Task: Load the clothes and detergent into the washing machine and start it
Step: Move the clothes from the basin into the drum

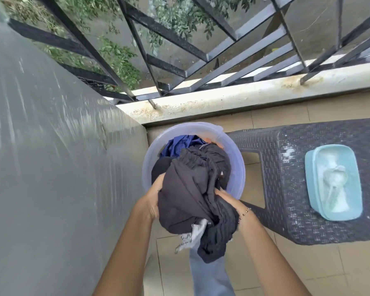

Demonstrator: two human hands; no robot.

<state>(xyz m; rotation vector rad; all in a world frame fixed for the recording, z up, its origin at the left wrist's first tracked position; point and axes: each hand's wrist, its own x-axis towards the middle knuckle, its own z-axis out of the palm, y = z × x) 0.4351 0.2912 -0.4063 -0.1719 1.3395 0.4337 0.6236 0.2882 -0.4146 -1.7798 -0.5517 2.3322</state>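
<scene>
A person on a tiled balcony floor gripped a bundle of dark clothes with both hands. The left hand clasped one side and the right hand dug its fingers into the other. The bundle hung just above a translucent lavender bucket, its upper folds reaching down inside, where a blue garment lay against the far wall. To the right stood a dark woven-pattern plastic stool. On it sat an open light-blue container of white detergent powder, with a clear scoop lying in it. A grey cover filled the left side, and a black metal railing rose from the stained ledge beyond.
</scene>
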